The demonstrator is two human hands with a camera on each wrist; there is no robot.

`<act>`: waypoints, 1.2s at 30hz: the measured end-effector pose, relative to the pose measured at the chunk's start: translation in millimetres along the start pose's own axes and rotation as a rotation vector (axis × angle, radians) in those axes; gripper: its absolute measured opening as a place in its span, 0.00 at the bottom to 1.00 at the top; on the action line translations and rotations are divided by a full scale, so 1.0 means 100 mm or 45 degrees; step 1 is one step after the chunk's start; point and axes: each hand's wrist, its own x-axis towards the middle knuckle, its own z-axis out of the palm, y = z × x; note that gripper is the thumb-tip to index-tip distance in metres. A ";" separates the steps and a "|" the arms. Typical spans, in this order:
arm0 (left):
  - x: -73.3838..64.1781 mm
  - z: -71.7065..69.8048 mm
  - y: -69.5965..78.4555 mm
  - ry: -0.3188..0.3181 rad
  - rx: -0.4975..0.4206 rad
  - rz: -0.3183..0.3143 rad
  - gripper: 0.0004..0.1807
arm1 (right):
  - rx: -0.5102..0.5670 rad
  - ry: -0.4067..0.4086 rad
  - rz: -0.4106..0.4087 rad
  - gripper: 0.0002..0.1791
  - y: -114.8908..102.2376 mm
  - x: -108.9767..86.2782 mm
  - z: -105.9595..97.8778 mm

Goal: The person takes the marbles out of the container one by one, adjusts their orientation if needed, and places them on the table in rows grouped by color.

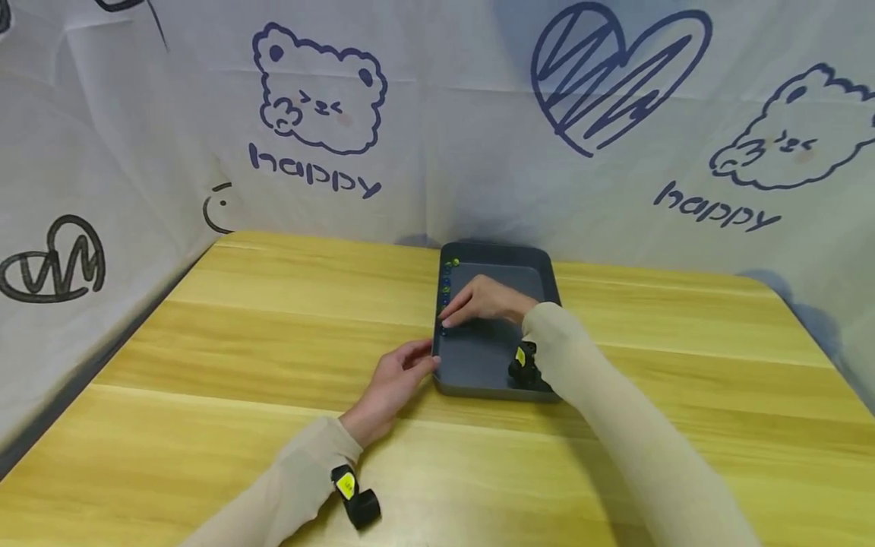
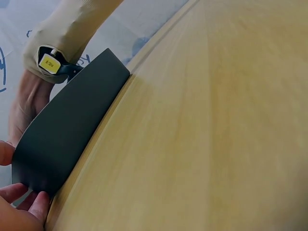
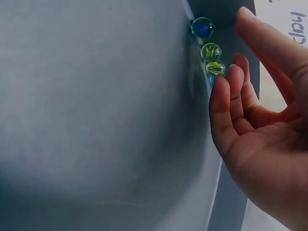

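- Head: left hand (image 1: 393, 384), digits parted, touching outer wall of dark grey rectangular tray (image 1: 488, 372); right hand (image 1: 485, 298) inside it, at a row of blue and yellow-green glass marbles (image 1: 446, 282).
- Left wrist: tray wall against left fingertips.
- Right wrist: right digits parted, marbles just beside.

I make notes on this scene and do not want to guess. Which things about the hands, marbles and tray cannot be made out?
Head view: the marbles are too small to count surely; the right sleeve hides part of the tray.
Left wrist view: the outer wall hides the tray's inside; the picture's edge cuts off the left hand.
Right wrist view: the right hand hides most of a blue marble.
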 end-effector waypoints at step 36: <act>-0.03 0.04 0.00 0.032 -0.010 0.024 0.21 | 0.045 0.038 -0.026 0.11 0.18 -0.01 0.12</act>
